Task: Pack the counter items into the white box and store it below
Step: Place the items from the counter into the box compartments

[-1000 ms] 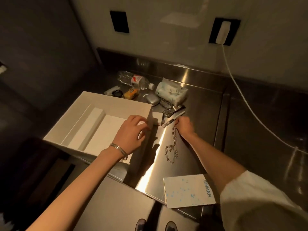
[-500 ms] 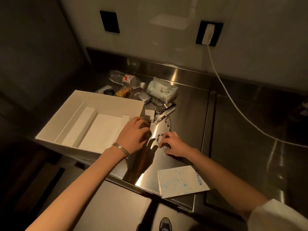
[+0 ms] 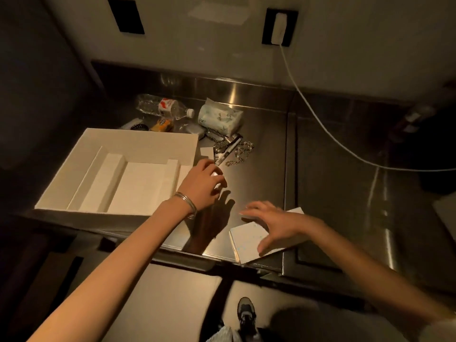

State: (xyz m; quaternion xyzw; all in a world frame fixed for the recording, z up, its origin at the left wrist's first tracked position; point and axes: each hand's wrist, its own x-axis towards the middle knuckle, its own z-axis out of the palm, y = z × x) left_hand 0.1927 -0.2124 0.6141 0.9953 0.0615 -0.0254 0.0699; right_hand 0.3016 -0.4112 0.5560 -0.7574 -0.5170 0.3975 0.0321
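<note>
A brushed steel worktop (image 3: 266, 169) is seen from above, glossy and streaked with reflections. On its left part an open white box (image 3: 138, 144) is set. It is rectangular and matt, with card-like walls and stepped white inserts forming flat ledges inside.

The left hand (image 3: 201, 186) is held at the box's near right corner with the fingers curled. A bright glint is seen at the fingertips, and whether anything is gripped cannot be told. A thin metal bangle (image 3: 186, 203) is worn on that wrist. The right hand (image 3: 278, 225) is spread wide and motion-blurred over a flat white booklet (image 3: 246, 239) speckled with pale blue, which lies at the worktop's front edge. Contact between them cannot be judged.

Beyond the box's far right corner the loose items are gathered — a linked metal chain (image 3: 243, 154) lying in loops, a slim white pen (image 3: 228, 151) just beside it, a soft plastic tissue pack (image 3: 219, 118), a crumpled clear bottle (image 3: 160, 107) on its side, and a small yellow packet (image 3: 162, 124). A white cable (image 3: 320, 124) is trailed from a wall plug (image 3: 280, 27) across the worktop's right side.
</note>
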